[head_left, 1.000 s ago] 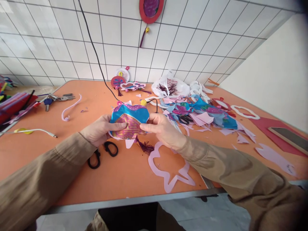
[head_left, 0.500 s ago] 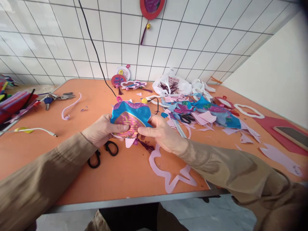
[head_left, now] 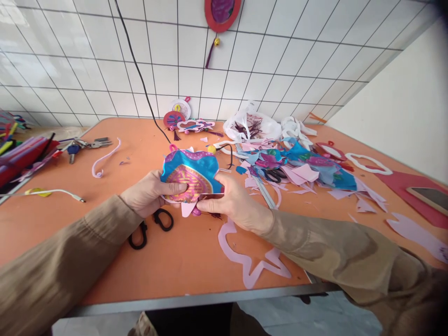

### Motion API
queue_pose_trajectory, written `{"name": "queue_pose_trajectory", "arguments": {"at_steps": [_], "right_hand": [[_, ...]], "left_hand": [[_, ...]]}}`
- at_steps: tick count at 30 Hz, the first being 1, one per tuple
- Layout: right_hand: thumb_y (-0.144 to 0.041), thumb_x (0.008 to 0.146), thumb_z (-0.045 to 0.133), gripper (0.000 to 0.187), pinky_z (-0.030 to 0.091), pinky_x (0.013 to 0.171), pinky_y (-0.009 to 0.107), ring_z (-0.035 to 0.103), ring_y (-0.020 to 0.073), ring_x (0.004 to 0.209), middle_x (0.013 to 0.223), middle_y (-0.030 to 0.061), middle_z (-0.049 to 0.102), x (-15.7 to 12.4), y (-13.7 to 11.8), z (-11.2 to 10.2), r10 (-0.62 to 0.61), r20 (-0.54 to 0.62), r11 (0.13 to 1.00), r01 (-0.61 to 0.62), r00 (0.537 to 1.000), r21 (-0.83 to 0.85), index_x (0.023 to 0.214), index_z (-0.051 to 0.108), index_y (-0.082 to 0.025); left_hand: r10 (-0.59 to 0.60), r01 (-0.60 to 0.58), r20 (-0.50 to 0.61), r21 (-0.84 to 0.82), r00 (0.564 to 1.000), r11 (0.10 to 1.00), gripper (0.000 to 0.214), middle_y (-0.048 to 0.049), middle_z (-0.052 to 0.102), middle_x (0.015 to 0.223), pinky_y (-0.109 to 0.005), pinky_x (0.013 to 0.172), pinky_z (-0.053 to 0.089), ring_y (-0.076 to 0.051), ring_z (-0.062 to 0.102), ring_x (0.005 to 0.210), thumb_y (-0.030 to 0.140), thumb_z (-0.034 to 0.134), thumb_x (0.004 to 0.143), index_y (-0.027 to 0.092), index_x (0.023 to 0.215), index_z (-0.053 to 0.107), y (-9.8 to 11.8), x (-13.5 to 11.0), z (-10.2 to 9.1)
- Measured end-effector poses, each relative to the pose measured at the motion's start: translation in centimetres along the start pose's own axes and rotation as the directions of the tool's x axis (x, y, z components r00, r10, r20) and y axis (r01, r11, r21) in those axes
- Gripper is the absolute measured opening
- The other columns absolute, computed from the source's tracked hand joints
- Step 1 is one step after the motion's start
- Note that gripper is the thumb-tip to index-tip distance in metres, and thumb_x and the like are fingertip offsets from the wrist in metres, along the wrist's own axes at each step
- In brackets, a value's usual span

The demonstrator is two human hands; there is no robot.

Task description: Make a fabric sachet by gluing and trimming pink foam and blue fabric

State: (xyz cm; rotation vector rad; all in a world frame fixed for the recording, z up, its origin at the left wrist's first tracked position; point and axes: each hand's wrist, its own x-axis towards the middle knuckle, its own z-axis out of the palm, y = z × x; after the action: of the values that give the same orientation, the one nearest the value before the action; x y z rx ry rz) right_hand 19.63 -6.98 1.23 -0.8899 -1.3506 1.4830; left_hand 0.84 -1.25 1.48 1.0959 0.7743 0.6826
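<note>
Between my two hands, above the orange table, is a piece of shiny patterned fabric (head_left: 191,170), blue with a pink and gold motif and a wavy edge. My left hand (head_left: 149,192) pinches its left side, thumb on top. At its lower right, my right hand (head_left: 235,200) is closed on the edge, thumb in front. A pale pink tab (head_left: 188,209) and a purple bead (head_left: 197,212) show below the fabric; a dark tassel is partly covered by my right hand. Black-handled scissors (head_left: 163,220) lie under my left hand, blades hidden.
A pink cut-out frame (head_left: 241,254) lies near the table's front edge. Fabric and paper scraps (head_left: 301,168) heap at right, beside a white plastic bag (head_left: 252,125). Keys (head_left: 73,149), a pink pipe cleaner (head_left: 105,161) and a white cable (head_left: 66,191) are at left. Finished ornaments (head_left: 175,117) sit by the tiled wall.
My right thumb has slid down from the fabric's face to its lower edge, by the bead. The tassel is now more covered. My left hand keeps its grip.
</note>
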Motion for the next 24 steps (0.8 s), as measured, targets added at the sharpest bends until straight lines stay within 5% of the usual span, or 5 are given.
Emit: {"name": "queue_pose_trajectory", "arguments": {"at_steps": [13, 24], "right_hand": [[-0.025, 0.069, 0.074, 0.028, 0.058, 0.069, 0.032, 0.069, 0.0159, 0.064, 0.077, -0.0013, 0.068, -0.32, -0.21, 0.41, 0.006, -0.028, 1.0, -0.007, 1.0, -0.027, 0.09, 0.057, -0.019], [-0.021, 0.068, 0.072, 0.025, 0.056, 0.068, 0.031, 0.069, 0.0168, 0.066, 0.073, -0.0015, 0.068, -0.47, -0.35, 0.39, 0.049, -0.025, 0.998, -0.051, 0.998, -0.048, 0.088, 0.057, -0.018]], "left_hand": [[0.047, -0.047, -0.001, 0.01, 0.999, 0.999, 0.024, -0.0054, 0.076, 0.068, -0.025, 0.06, 0.058, -0.017, 0.069, 0.06, 0.023, 0.09, 0.052, 0.014, 0.072, 0.078, 0.64, -0.5, 0.79], [0.013, -0.013, -0.011, 0.004, 1.0, 1.0, 0.023, -0.0102, 0.075, 0.069, -0.028, 0.056, 0.058, -0.021, 0.069, 0.059, 0.024, 0.087, 0.055, 0.011, 0.071, 0.077, 0.39, -0.38, 0.48]]}}
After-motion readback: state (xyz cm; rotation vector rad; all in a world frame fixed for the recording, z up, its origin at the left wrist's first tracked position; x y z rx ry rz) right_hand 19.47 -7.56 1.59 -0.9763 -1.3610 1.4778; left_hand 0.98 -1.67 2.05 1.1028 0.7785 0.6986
